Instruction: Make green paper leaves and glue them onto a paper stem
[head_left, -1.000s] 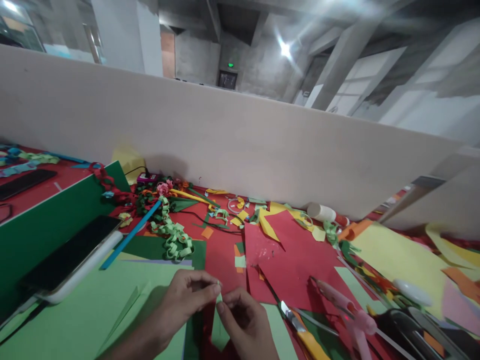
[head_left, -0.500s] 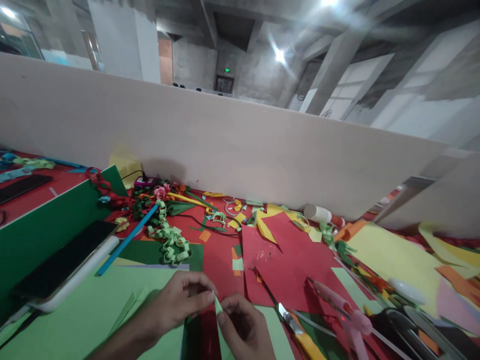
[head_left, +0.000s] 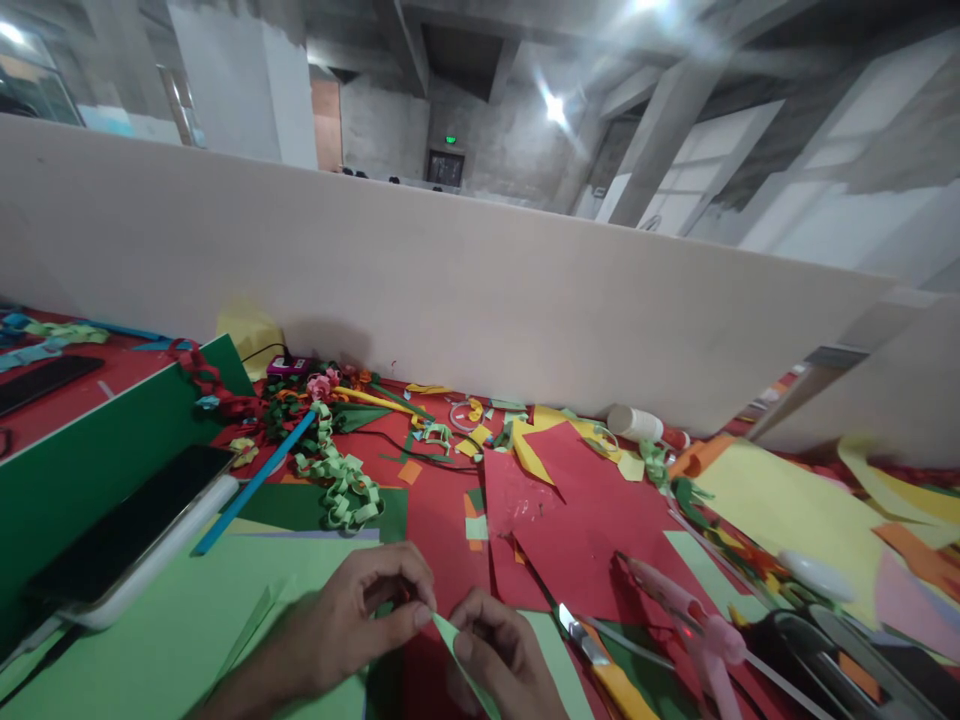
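Hands working low at the worktop's (head_left: 442,520) near edge: left hand (head_left: 352,625) and right hand (head_left: 499,660) fingers are pinching a light green strip (head_left: 459,650), not yet looped; finished chain (head_left: 341,485) is lying beyond.

Both hands sit low in the view, close together, fingertips nearly meeting. The left hand (head_left: 352,625) enters from the lower left on a bare forearm, knuckles up, fingers curled, thumb and forefinger pinched together at the tip. The right hand (head_left: 502,660) rises from the bottom edge, back of the hand toward the camera, fingers bent inward, thumb and forefinger likewise pinched. Both wrists are held roughly level, the right partly cropped.
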